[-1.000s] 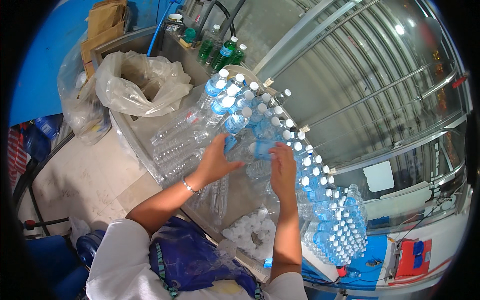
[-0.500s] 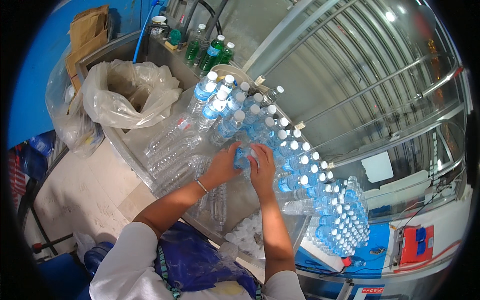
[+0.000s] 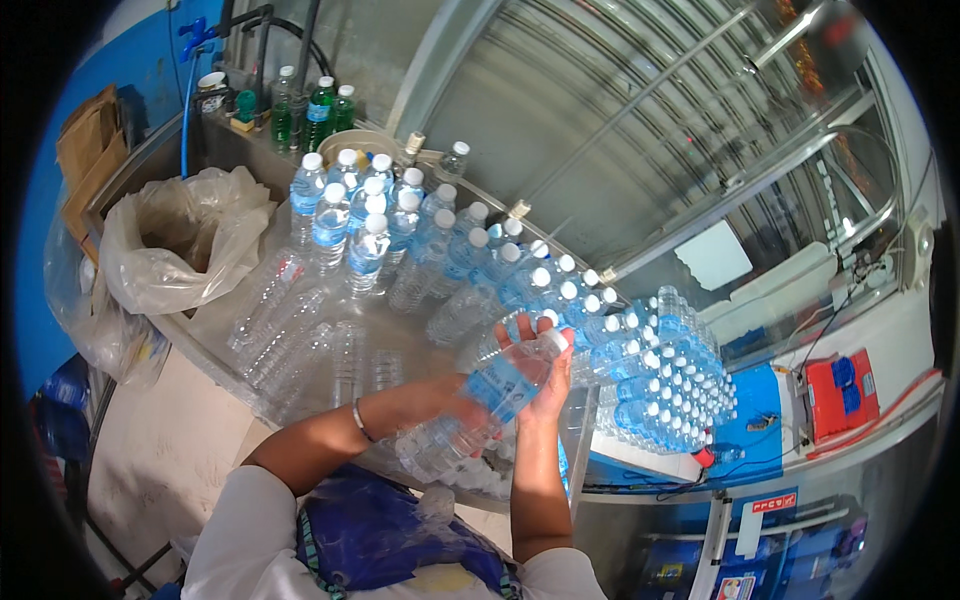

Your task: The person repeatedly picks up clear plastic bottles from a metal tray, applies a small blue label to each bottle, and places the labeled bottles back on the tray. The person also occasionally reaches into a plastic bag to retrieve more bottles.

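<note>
Blue apron (image 3: 365, 535) nearest. Left hand (image 3: 445, 398), blurred, closes round the middle of a clear labelled bottle (image 3: 503, 386), tilted above a metal table (image 3: 405, 335), white cap up and rightward. Right hand (image 3: 546, 393) half-curled at the capped end; cannot tell whether it grips. Beyond: unlabelled bottles (image 3: 275, 345) lying flat, white-capped bottles (image 3: 332, 228) standing. Farthest, green bottles (image 3: 318, 117).
</note>
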A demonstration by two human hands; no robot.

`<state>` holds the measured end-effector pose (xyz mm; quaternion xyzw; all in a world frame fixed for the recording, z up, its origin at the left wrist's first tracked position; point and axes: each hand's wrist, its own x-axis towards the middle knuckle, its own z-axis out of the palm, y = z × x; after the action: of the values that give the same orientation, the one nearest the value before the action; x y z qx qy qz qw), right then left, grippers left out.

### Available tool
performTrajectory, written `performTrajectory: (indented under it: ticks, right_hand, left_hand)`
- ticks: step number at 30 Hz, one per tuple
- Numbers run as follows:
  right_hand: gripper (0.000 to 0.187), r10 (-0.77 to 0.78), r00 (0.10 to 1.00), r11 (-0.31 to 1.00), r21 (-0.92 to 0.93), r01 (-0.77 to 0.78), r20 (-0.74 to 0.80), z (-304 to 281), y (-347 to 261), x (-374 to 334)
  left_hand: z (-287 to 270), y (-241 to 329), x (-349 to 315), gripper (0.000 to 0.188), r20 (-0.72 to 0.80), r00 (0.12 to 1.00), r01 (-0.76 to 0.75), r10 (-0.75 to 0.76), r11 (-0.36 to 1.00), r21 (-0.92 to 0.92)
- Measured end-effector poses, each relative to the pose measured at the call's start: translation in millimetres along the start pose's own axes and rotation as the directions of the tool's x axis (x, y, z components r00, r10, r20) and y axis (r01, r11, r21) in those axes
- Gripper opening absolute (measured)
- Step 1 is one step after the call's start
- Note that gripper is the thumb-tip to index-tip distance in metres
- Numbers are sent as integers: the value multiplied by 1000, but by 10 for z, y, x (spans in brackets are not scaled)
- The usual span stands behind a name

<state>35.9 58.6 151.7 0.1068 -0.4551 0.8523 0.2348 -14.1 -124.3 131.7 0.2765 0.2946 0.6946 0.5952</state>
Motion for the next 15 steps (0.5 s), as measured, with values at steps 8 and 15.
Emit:
performTrajectory:
  ticks: [8, 15]
  right_hand:
    - [34, -115, 896, 395, -808, 437, 428, -229, -820, -179]
    - [26, 90, 902, 200, -895, 399, 422, -385, -1039, -230]
  left_hand:
    - [191, -171, -52, 59, 284, 946, 237, -153, 928, -287]
    - [335, -185, 220, 72, 30, 998, -59, 55, 686, 725]
